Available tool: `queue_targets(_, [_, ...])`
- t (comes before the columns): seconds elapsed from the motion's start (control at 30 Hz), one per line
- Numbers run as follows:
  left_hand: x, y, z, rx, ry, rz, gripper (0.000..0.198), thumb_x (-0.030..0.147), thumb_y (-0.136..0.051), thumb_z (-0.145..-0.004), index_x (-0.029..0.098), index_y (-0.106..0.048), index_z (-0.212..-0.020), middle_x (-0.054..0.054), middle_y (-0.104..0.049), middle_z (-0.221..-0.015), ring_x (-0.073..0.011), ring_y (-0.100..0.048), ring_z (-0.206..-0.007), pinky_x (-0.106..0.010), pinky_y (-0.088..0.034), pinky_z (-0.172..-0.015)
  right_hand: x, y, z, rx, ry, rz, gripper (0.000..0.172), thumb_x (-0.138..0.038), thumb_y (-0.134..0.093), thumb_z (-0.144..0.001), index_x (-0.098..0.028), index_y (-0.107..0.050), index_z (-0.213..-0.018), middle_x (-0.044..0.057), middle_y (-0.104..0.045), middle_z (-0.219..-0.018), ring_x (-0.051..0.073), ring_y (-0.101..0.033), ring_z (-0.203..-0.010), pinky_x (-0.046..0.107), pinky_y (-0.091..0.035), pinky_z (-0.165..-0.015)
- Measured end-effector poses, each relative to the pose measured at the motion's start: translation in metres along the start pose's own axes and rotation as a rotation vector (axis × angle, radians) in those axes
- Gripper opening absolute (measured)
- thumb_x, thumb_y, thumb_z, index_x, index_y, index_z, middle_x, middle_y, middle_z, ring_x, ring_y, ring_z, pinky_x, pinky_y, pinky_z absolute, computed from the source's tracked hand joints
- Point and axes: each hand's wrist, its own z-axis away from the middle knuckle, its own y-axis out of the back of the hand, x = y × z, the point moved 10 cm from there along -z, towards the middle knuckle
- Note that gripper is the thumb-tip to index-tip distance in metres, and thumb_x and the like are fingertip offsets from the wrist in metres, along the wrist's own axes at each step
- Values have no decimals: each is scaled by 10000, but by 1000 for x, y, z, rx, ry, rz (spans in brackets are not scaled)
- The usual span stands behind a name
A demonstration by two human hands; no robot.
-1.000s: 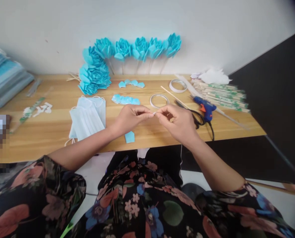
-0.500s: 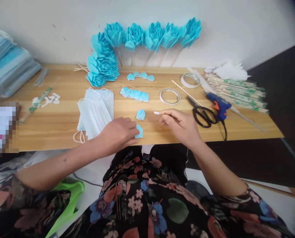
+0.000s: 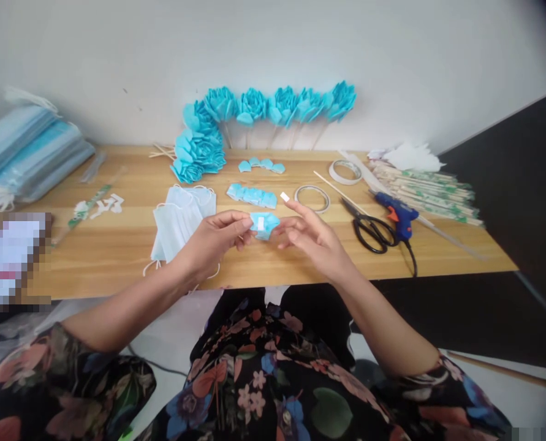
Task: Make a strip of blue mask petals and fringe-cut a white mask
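Observation:
My left hand (image 3: 220, 239) pinches a light blue fabric petal (image 3: 271, 223) between thumb and fingers, just above the table. A short white strip of tape (image 3: 260, 223) lies upright across the petal. My right hand (image 3: 316, 239) is at the petal's other end, its fingers apart and its middle fingers close against the petal's edge; whether they touch it I cannot tell. On the tip of its raised index finger sits a small white piece (image 3: 285, 196). Behind the hands lies a row of overlapping blue petals (image 3: 252, 195), with several smaller petals (image 3: 266, 164) farther back.
Flat face masks (image 3: 176, 220) lie left of my hands. Tape rolls (image 3: 312, 199), black scissors (image 3: 374, 234), a blue glue gun (image 3: 401, 214) and wrapped sticks (image 3: 431, 190) are at right. Blue fabric flowers (image 3: 252, 107) on sticks lean on the wall. Bagged masks (image 3: 29, 153) are at left.
My left hand has lifted blue petal material from the table, and the white strip now shows on it. My right hand has moved in beside it, its index finger now raised.

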Motion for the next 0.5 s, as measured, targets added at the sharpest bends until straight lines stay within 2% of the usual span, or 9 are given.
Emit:
queue_targets(0.1, [-5,-5,-7,-2,35,132,253,412,-765,-786,176,-680,-817,-15,-668,-746,-115,-598,-673,-249,-453,-616,-7,-11,-10,-15,21,-60,655,-369,-630,-902,-270,-395,-1505,76,-674,-1088,199,-664,-1016,370,-606,-830])
queue_targets(0.17, [-6,-9,-10,-17,34,165,260,415,-779,-775,176,-688,-818,-20,-678,-777,-115,-606,-692,-249,-463,-626,-8,-13,-18,23,16,-46,645,-366,-631,-896,-281,-404,-1493,55,-663,-1040,179,-660,-932,367,-607,-819])
queue_targets(0.27, [-5,-14,-14,-64,37,154,265,428,-735,-820,166,-698,-847,-43,-690,-828,-128,-623,-736,-255,-479,-650,-10,-8,-31,89,23,7,610,-338,-617,-893,-267,-431,-1470,26,-644,-951,158,-642,-833,346,-600,-788])
queue_targets(0.33, [1,-8,-17,-59,13,133,295,453,-663,-876,162,-704,-911,-59,-692,-865,-133,-626,-750,-258,-484,-655,-14,-4,-39,102,39,46,607,-308,-617,-884,-251,-439,-1461,6,-627,-892,148,-625,-781,338,-591,-771])
queue_targets(0.43, [18,3,-26,-42,-70,16,396,519,-573,-921,165,-710,-1035,-79,-698,-934,-146,-632,-776,-263,-486,-651,-19,1,-48,83,53,127,651,-254,-623,-870,-266,-404,-1483,-10,-621,-842,149,-603,-741,328,-573,-738])
queue_targets(0.5, [33,4,-34,-59,-140,-176,412,529,-599,-901,164,-718,-1050,-83,-708,-956,-156,-633,-792,-270,-484,-663,-23,0,-53,51,56,205,704,-224,-618,-870,-287,-352,-1519,-5,-643,-848,160,-610,-759,324,-563,-729])
